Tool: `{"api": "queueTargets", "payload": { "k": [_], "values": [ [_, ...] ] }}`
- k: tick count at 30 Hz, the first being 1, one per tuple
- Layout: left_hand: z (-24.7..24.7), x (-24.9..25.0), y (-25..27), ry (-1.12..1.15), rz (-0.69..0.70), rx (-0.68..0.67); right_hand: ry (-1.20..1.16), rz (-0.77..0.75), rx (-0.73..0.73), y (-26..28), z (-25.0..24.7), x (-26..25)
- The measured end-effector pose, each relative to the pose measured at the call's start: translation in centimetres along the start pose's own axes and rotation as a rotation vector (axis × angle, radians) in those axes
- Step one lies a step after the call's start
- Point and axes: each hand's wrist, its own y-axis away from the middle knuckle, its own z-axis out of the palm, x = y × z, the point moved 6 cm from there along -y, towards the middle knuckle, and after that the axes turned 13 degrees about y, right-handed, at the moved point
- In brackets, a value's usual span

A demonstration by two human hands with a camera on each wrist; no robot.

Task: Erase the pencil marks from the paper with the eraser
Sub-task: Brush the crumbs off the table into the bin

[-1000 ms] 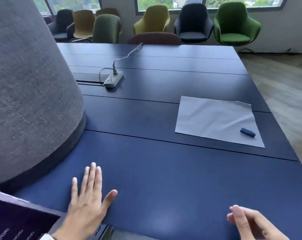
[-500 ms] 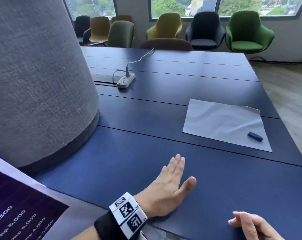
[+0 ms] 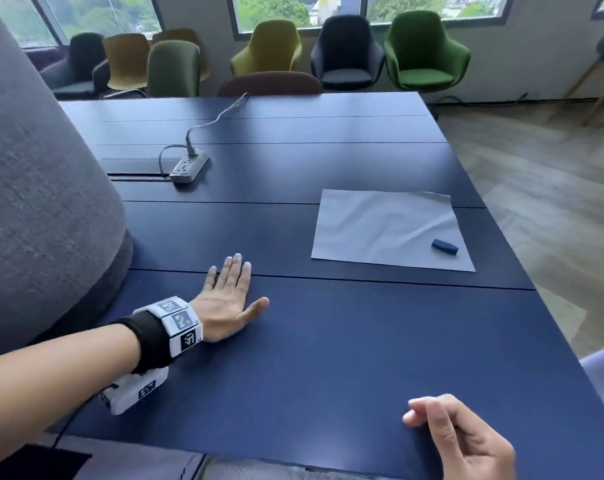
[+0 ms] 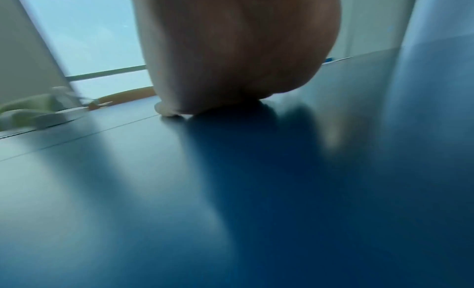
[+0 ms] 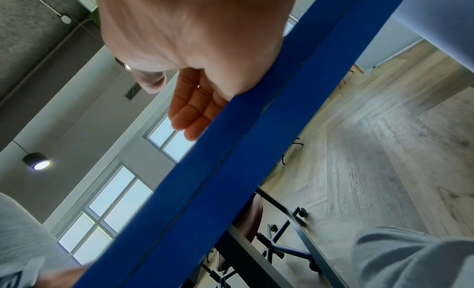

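Note:
A creased white sheet of paper lies on the dark blue table, right of centre. No pencil marks show on it from here. A small dark blue eraser rests on the sheet near its right front corner. My left hand lies flat on the table with straight fingers, well to the left of the paper; the left wrist view shows only its palm on the tabletop. My right hand hovers over the table's near edge, fingers loosely curled and holding nothing, its palm by the blue edge.
A grey power strip with its cable lies at the back left of the table. A big grey fabric-covered column stands at the left. Several chairs line the far wall under the windows. Wooden floor lies past the table's right edge.
My left hand has slid forward and to the right across the table, with the forearm and wristband coming into view. The right hand stays near the front edge. Paper and eraser have not moved.

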Motion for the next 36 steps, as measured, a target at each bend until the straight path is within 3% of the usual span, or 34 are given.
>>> {"api": "queueTargets", "payload": {
  "k": [8, 11, 15, 18, 20, 26, 29, 31, 33, 36],
  "values": [
    [7.1, 17.8, 1.4, -0.188, 0.522, -0.209, -0.019, -0.007, -0.010, 0.2, -0.2, 0.0],
    [7.4, 20.5, 2.2, -0.185, 0.655, -0.247, -0.051, -0.005, 0.004, 0.3, -0.4, 0.1],
    [2.2, 14.8, -0.7, -0.088, 0.346, -0.072, -0.091, 0.018, -0.044, 0.3, -0.5, 0.7],
    [1.6, 11.5, -1.9, -0.166, 0.200, -0.064, -0.096, 0.027, -0.070, 0.2, -0.5, 0.9],
    [3.4, 13.4, -1.6, -0.206, 0.234, -0.098, -0.120, 0.032, -0.060, 0.2, -0.7, 0.9],
    [9.3, 25.0, 0.9, -0.212, 0.513, -0.249, -0.142, 0.045, -0.027, 0.3, -0.8, 1.3],
    [8.4, 26.0, 2.0, -0.032, 0.552, -0.333, -0.124, 0.020, -0.002, 0.5, -1.2, 1.8],
    [6.1, 23.0, 2.8, 0.105, 0.491, -0.259, -0.183, 0.018, 0.006, 0.5, -1.3, 2.2],
    [4.5, 17.0, 4.1, 0.124, 0.384, -0.094, -0.208, 0.037, -0.012, 0.6, -1.2, 2.5],
    [3.2, 5.7, 7.4, 0.167, 0.100, 0.193, -0.193, 0.046, -0.043, 0.5, -0.9, 2.4]
  ]
}}
